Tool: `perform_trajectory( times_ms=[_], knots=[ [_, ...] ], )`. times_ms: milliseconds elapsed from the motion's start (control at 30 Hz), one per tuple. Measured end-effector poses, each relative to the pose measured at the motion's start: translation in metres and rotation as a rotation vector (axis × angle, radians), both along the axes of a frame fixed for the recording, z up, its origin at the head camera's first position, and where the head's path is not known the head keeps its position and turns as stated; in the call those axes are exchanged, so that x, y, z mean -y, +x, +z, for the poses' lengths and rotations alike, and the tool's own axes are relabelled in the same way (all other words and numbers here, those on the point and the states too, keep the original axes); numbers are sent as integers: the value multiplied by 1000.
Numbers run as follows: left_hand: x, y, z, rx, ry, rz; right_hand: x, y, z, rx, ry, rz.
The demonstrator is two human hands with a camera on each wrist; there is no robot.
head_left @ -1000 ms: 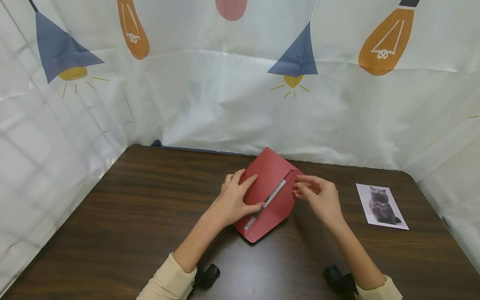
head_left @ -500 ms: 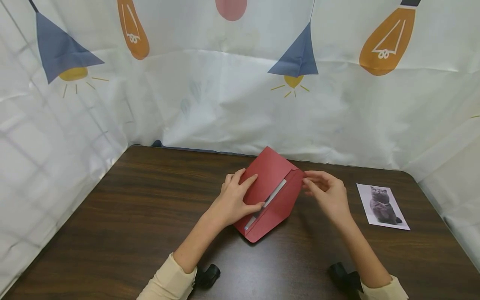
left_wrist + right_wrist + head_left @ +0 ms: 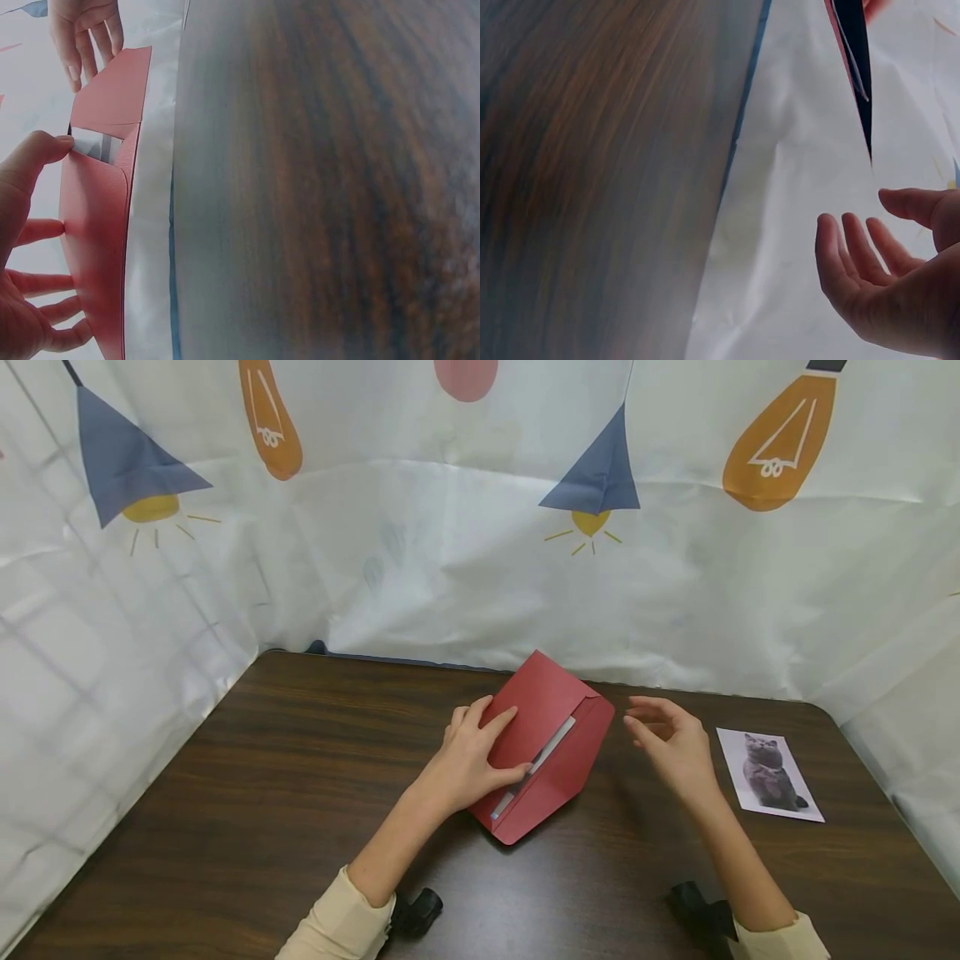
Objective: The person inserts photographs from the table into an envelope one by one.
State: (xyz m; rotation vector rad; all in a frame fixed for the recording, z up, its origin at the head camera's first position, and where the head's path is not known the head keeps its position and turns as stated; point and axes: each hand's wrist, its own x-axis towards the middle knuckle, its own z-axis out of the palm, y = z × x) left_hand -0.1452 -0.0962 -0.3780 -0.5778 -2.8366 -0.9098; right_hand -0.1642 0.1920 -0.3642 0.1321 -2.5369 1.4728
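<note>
A red envelope point(image 3: 547, 692) is tilted above the dark wooden table, its pointed flap point(image 3: 572, 760) folded back toward the lower right. Pale paper point(image 3: 552, 746) shows in its opening. My left hand point(image 3: 474, 756) holds the envelope with fingers spread, the thumb lying across the opening. In the left wrist view the thumb point(image 3: 45, 147) meets the envelope's edge beside the opening. Just right of the flap, my right hand point(image 3: 670, 745) is in the air, apart from the envelope. The right wrist view shows its fingers point(image 3: 831, 259) and thumb apart, with nothing between them.
A photo of a grey cat point(image 3: 770, 774) lies on the table at the right. The wooden table point(image 3: 247, 802) reaches back to a white curtain point(image 3: 450, 585) printed with lamps and bulbs. Black wrist devices point(image 3: 418, 912) sit under both forearms.
My right hand has slid off the flap's upper right corner and moved right, away from the envelope. The left hand keeps its place on the envelope.
</note>
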Motion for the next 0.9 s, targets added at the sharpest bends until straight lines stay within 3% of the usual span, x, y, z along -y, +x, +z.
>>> perform_trajectory(
  times_ms=[233, 900],
  knots=[
    [0, -1, 0, 5, 2, 0, -13, 0, 1, 36, 103, 6],
    [-2, 0, 1, 22, -2, 6, -57, -18, 0, 170, 117, -5]
  ],
)
